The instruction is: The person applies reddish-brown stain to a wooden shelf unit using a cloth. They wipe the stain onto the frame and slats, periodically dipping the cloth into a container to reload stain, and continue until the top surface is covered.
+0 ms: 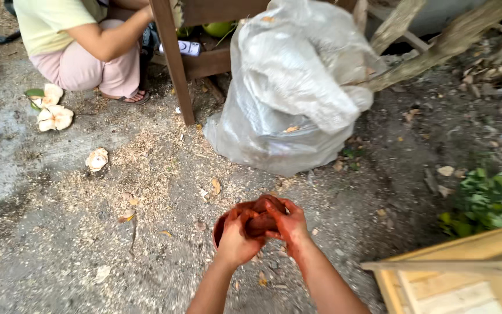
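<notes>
Both hands low centre, stained red-brown. Left hand (238,237) and right hand (289,225) together hold a small reddish bowl (255,220) above the dirt ground (59,261). Fingers of both curl over the rim, clenched on it; what's inside can't be told. Just beyond: big clear plastic bag (291,87) beside a wooden leg (172,58). Top left, another person (82,40) crouches, coconut husks (50,107) near them. Wooden crate (466,273) bottom right.
</notes>
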A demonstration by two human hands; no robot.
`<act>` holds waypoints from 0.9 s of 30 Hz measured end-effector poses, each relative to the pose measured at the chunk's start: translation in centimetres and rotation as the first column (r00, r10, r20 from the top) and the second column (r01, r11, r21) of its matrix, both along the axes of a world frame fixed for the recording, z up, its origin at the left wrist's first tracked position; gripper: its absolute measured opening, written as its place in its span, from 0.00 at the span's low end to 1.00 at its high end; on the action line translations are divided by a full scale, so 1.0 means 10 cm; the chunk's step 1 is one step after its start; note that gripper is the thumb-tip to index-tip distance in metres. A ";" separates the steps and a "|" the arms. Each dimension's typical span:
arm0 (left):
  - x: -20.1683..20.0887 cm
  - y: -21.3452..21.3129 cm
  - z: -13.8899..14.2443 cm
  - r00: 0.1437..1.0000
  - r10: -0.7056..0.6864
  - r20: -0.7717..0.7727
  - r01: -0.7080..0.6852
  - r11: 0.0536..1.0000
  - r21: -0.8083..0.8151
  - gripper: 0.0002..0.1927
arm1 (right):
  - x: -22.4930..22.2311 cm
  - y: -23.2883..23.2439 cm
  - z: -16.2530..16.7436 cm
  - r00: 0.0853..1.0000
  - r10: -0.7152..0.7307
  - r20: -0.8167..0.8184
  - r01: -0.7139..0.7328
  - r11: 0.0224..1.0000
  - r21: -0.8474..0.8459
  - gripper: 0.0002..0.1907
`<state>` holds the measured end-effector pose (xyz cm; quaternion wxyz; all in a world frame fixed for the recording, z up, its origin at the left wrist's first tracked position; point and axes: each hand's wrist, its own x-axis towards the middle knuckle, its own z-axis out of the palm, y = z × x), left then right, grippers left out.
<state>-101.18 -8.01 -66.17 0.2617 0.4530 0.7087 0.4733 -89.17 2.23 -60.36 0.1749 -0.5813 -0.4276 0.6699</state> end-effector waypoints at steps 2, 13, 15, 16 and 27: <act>0.14 0.01 0.28 0.959 -0.003 0.283 -0.042 0.988 0.151 0.18 | 0.14 -0.02 0.41 0.999 0.035 -0.028 -0.034 0.999 0.033 0.23; 0.64 0.07 2.08 0.936 0.171 0.307 -0.202 0.977 0.071 0.08 | 0.78 -0.24 1.98 0.994 -0.062 -0.089 0.058 0.997 -0.048 0.26; 0.70 0.11 2.31 0.963 0.138 0.230 -0.188 0.959 0.214 0.07 | 0.92 -0.25 2.12 0.997 -0.050 -0.061 0.048 0.998 -0.028 0.25; 0.77 0.14 2.39 0.952 0.121 0.281 -0.181 0.963 0.201 0.07 | 0.98 -0.27 2.16 0.998 -0.038 -0.045 0.037 0.999 -0.016 0.25; 1.30 -0.27 3.27 0.760 -0.447 0.472 0.356 0.894 0.274 0.05 | 1.72 -0.80 3.09 0.938 0.336 -0.082 -0.268 0.857 0.440 0.37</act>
